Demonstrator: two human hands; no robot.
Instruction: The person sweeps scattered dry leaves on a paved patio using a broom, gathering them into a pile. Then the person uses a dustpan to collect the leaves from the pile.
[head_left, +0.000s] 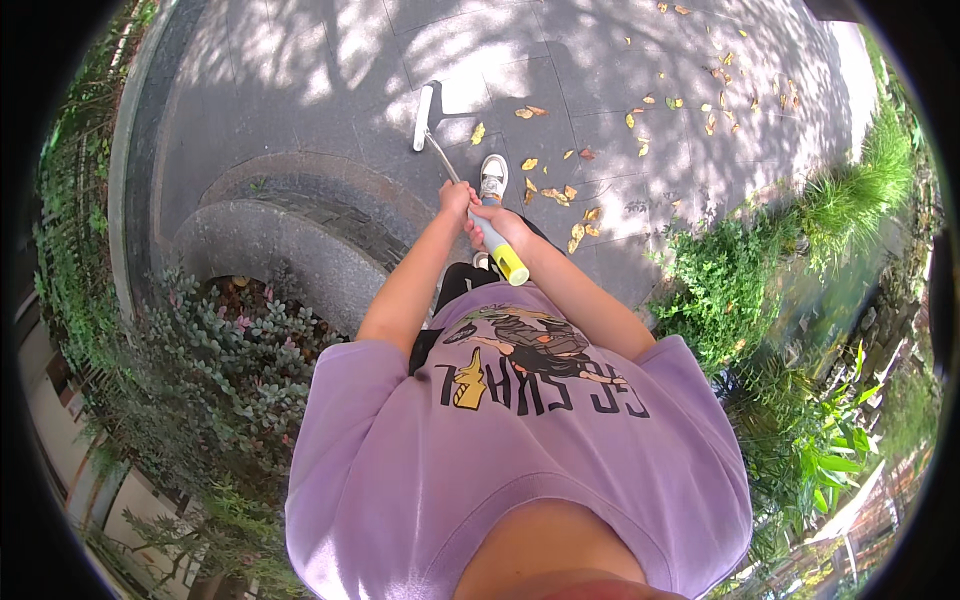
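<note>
A long-handled tool with a white bar-shaped head (423, 118), a thin metal shaft (444, 160) and a grey-and-yellow grip (491, 238) slants away from my waist. My left hand (455, 198) is closed around the handle where the metal shaft comes out. Closer to my body, my right hand (501, 223) wraps the grey part of the grip. The grip's yellow end (512, 266) points back at my purple T-shirt (525, 457). Out in front, the white head is over the stone paving (525, 82); whether it touches is unclear.
Fallen leaves (559, 196) lie on the paving ahead and to the right. One white-and-grey shoe (493, 178) is forward. A curved stone planter wall (277, 236) holding a shrub (225, 360) stands at my left. Green bushes (720, 277) edge the paving at right.
</note>
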